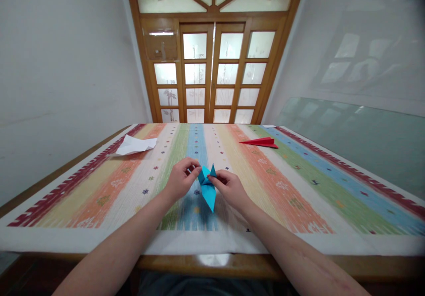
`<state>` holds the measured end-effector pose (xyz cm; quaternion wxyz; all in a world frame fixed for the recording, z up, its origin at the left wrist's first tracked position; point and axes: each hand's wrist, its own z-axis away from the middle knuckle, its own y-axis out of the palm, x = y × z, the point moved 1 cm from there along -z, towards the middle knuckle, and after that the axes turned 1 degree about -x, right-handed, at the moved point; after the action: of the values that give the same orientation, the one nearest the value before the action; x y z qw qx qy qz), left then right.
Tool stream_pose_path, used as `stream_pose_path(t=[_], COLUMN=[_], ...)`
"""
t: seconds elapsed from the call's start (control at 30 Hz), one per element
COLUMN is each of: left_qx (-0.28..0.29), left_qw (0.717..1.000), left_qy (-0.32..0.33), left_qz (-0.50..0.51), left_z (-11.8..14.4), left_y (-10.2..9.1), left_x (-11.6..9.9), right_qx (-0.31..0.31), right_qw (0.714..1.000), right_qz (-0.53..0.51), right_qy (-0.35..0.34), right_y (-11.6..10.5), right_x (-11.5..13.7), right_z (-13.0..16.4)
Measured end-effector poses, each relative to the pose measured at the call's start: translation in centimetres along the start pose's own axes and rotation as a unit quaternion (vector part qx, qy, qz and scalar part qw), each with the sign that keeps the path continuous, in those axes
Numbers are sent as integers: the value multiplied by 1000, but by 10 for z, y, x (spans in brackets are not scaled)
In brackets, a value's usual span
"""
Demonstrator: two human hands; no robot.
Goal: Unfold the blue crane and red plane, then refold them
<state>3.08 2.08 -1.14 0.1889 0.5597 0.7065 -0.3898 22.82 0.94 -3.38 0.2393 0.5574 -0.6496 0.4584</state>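
Note:
A blue origami paper crane (208, 194) is held up between my two hands over the middle of the striped tablecloth. One pointed part sticks upward and a broad pointed flap hangs toward me. My left hand (183, 177) pinches its left edge between thumb and forefinger. From the other side, my right hand (229, 186) presses thumb and finger on the fold near the upright point. The fingertips hide parts of the folds.
A creased sheet of white paper (134, 145) lies at the far left of the tablecloth (172, 240). Toward the far right rests a red paper plane (262, 142). Wooden doors with glass panes (212, 72) stand beyond the table, with walls on both sides.

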Motion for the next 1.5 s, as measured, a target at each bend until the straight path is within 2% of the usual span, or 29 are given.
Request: stream_pose_path(t=[0.13,0.3,0.6,0.83,1.1,1.27,1.4,1.5], left_qx=[-19,-25,-48,-56,-53,-1,65,93], left_qw=[1000,999,999,997,992,982,967,958], left_qy=[-17,-17,15,43,83,96,89,96], left_qz=[15,25,-1,-34,-81,-165,-231,-252], left_z=[0,0,-2,-1,-2,-3,-3,-1], left_y=[-2,-5,-7,-9,-13,-14,-12,-8], left_x=[2,0,-5,-7,-9,-2,9,16], right_qx=[-28,-24,-92,-115,-134,-139,-140,-126], right_qw=[998,991,958,918,849,824,822,831], right_qz=[-52,-106,-228,-331,-461,-506,-515,-508], right_qy=[23,80,147,186,221,215,200,189], right_y=[-3,-5,-9,-13,-19,-21,-22,-21], right_x=[-1,-2,-15,-17,-18,-17,-14,-8], right_z=[-2,-3,-8,-10,-14,-16,-16,-14])
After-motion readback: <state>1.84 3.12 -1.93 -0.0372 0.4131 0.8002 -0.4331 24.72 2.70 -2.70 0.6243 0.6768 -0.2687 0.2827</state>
